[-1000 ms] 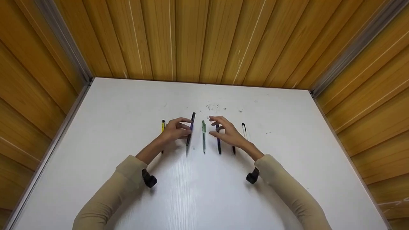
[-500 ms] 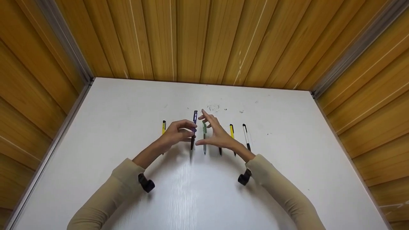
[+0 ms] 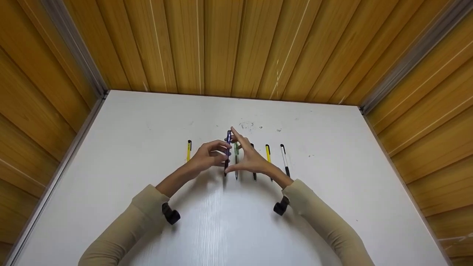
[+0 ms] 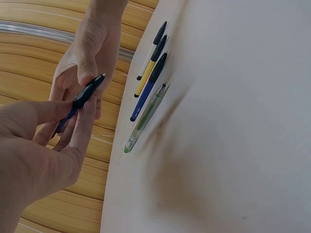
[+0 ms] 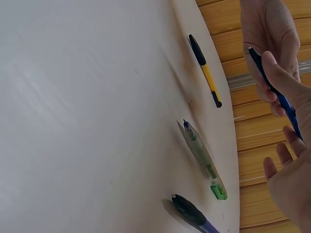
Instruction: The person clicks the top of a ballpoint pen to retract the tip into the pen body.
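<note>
My left hand [image 3: 203, 159] pinches a blue pen [image 4: 87, 92] with a dark grip between thumb and fingers, raised above the white table [image 3: 214, 221]. The pen's tip points toward me in the head view. Around its other side is my right hand [image 3: 252, 159], fingers spread; its thumb lies at the tip end and its index finger by the far end. Whether they press on the pen cannot be told. Beneath the hands lies a clear green pen [image 5: 201, 155], partly covered in the head view. Another blue pen [image 4: 148, 90] rests beside it.
Farther right on the table are a yellow pen [image 3: 268, 152] and a white pen [image 3: 284, 159], both with black ends. A second yellow pen [image 5: 206, 73] lies left of the hands. Wood-patterned panels [image 3: 218, 48] wall the back and sides.
My left hand has lifted the blue pen and carried it slightly right, turning it more upright in view. My right hand has moved left to it, uncovering the yellow and white pens.
</note>
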{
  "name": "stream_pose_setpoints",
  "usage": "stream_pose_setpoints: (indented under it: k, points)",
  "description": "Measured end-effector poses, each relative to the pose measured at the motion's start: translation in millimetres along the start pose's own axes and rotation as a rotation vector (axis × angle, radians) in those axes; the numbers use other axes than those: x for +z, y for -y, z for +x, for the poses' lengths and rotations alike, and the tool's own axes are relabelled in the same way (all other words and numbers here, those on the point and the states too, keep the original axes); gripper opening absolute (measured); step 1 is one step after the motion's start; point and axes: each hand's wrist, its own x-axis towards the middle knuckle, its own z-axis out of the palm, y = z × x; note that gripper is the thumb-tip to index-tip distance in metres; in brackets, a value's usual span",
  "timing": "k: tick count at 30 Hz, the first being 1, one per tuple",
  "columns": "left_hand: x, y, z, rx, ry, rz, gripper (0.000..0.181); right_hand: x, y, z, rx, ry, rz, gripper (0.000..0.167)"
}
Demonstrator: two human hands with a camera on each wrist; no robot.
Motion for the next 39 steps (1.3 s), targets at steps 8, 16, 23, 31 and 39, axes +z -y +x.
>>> stream_pose_setpoints:
  k: [8, 16, 23, 31, 39]
  points:
    - [1.2, 0.7, -1.0, 0.001, -0.011, 0.024, 0.034, 0.5, -1.6, 0.1, -0.008, 0.011, -0.002, 0.137]
    - [-1.0, 3.8, -0.8, 0.052, 0.002, 0.039, 0.034, 0.1, -2.5, 4.0, -0.045, 0.018, -0.001, 0.134]
    - [-2.0, 5.8, 1.1, 0.094, -0.024, 0.086, 0.038, -2.1, -0.9, 7.6, -0.073, 0.056, -0.001, 0.135]
    - [-2.0, 6.4, 1.1, 0.129, -0.037, 0.111, 0.035, -1.2, -0.8, 7.7, -0.079, 0.044, -0.027, 0.135]
    - [-1.7, 8.8, -0.3, 0.126, -0.05, 0.137, 0.037, 1.5, -1.9, 6.1, -0.085, 0.036, -0.011, 0.136]
